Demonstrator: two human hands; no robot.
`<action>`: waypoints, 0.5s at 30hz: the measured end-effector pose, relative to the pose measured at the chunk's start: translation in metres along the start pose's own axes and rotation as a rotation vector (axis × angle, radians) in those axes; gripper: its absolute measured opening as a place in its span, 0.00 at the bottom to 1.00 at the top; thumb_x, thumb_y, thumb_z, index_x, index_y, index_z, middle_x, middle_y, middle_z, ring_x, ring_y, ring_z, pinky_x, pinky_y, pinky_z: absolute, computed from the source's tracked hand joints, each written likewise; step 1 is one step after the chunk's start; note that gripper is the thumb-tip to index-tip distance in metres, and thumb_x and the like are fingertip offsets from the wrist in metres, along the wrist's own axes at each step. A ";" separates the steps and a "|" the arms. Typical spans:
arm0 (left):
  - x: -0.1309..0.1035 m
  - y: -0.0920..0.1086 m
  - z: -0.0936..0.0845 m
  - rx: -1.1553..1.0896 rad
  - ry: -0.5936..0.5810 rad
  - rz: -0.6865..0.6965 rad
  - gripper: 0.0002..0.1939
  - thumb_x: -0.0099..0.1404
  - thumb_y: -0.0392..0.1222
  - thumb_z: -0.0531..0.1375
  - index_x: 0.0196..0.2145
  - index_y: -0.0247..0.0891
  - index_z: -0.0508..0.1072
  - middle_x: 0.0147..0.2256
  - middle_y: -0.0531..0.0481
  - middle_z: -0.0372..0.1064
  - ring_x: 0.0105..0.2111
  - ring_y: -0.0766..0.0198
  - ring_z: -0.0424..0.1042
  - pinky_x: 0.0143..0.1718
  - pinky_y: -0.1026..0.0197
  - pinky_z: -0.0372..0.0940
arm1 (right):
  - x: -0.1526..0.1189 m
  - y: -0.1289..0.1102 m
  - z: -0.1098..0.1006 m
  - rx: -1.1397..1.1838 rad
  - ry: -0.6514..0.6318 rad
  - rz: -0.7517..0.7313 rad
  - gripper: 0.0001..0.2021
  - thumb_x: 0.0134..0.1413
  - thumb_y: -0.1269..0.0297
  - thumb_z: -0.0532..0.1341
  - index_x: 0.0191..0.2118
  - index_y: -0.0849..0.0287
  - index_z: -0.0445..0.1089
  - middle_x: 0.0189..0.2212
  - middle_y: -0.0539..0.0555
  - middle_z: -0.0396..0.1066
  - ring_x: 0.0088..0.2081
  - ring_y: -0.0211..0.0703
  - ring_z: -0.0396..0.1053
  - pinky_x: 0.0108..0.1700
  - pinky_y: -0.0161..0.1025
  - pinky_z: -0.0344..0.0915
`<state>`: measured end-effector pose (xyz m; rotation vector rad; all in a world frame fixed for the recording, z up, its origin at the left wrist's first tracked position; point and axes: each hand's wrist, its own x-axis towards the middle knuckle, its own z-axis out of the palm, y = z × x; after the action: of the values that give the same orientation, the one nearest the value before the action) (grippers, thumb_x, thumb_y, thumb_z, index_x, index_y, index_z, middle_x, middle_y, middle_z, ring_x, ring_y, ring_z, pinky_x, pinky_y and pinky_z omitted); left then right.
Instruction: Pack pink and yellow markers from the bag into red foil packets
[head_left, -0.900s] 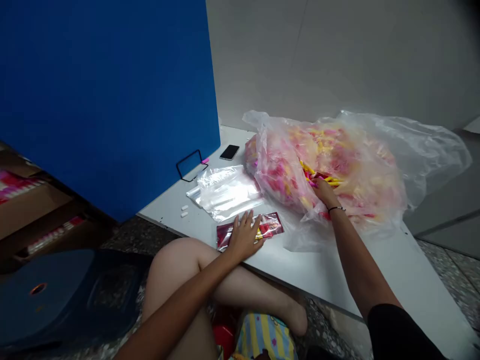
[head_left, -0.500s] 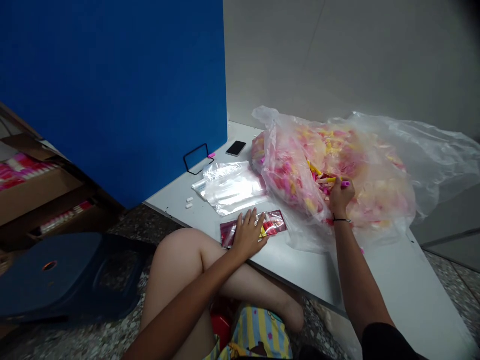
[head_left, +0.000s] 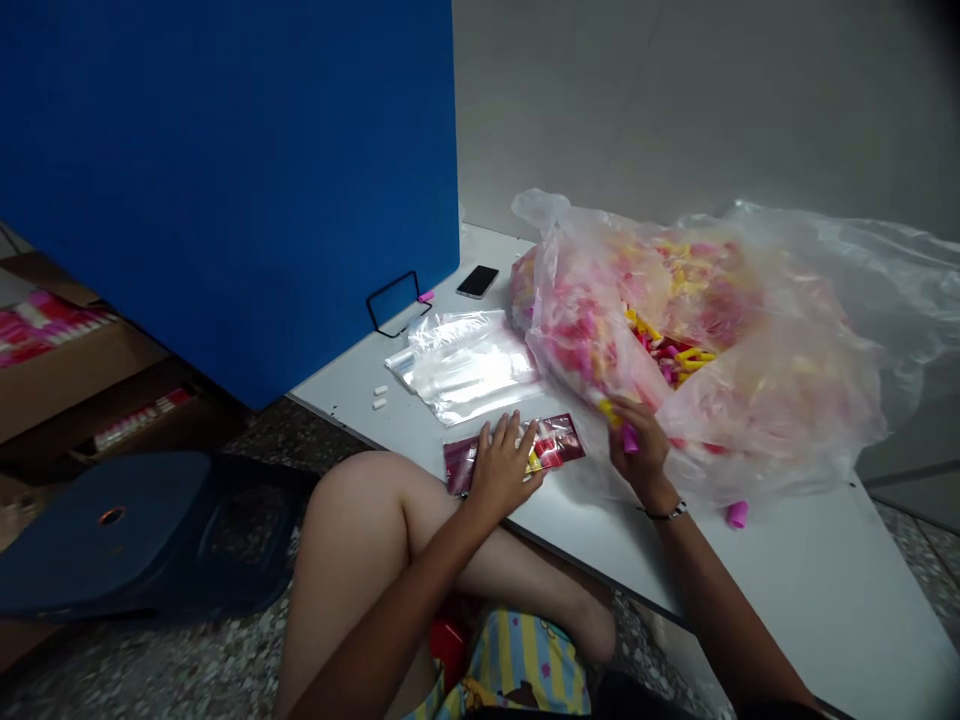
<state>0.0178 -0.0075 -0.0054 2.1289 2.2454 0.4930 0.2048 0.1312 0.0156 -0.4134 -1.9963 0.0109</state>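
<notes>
Left hand (head_left: 504, 470) flat on the red packet (head_left: 525, 452), fingers spread over its left half, palm down, nothing clasped in the grip; packet lying on the white tabletop (head_left: 787, 570) near the front edge, with yellow and red pieces showing through its clear window beside the fingertips. Right hand (head_left: 637, 445) just to the right of the packet, at the mouth of the big clear plastic bag (head_left: 750, 370), grip closed on a few small coloured pieces (head_left: 621, 425) (one yellow, one pink showing above the fingers; exact count impossible to tell). Thin bracelet on that wrist. Bag slumped on the tabletop against the grey wall, stuffed with pink and yellow pieces, its opening turned toward the hands. One stray pink cap (head_left: 736, 514) on the tabletop just in front of the bag, apart from the right wrist. Behind the packet, a stack of empty clear sleeves (head_left: 469, 362); left of that, two small white bits (head_left: 380, 397). Farther back, a dark phone (head_left: 478, 281) lying flat beside the bag, and a black wire stand (head_left: 396, 303) against the blue panel (head_left: 225, 180). Bare knee below the tabletop edge, under the left forearm.
</notes>
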 end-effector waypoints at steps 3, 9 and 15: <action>-0.002 0.003 -0.001 -0.003 0.014 -0.034 0.35 0.64 0.55 0.53 0.64 0.40 0.51 0.65 0.38 0.44 0.64 0.47 0.45 0.63 0.40 0.41 | -0.007 -0.011 0.017 0.022 -0.225 -0.083 0.17 0.57 0.72 0.55 0.52 0.56 0.63 0.52 0.61 0.68 0.51 0.50 0.68 0.49 0.49 0.68; -0.005 0.007 -0.003 -0.002 -0.005 -0.105 0.33 0.65 0.57 0.50 0.63 0.39 0.53 0.65 0.40 0.44 0.65 0.47 0.43 0.63 0.40 0.40 | -0.011 -0.014 0.028 0.047 -0.275 0.110 0.12 0.56 0.71 0.54 0.46 0.58 0.66 0.53 0.60 0.66 0.51 0.50 0.66 0.52 0.50 0.65; -0.004 0.007 0.000 0.008 0.015 -0.098 0.33 0.65 0.55 0.51 0.63 0.39 0.54 0.65 0.39 0.46 0.64 0.47 0.46 0.63 0.41 0.42 | -0.015 0.003 0.027 -0.062 -0.182 0.356 0.07 0.55 0.68 0.54 0.39 0.59 0.66 0.47 0.60 0.69 0.50 0.51 0.66 0.52 0.49 0.63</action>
<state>0.0249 -0.0113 -0.0047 2.0132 2.3489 0.4986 0.1880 0.1341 -0.0096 -0.8283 -2.0798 0.2170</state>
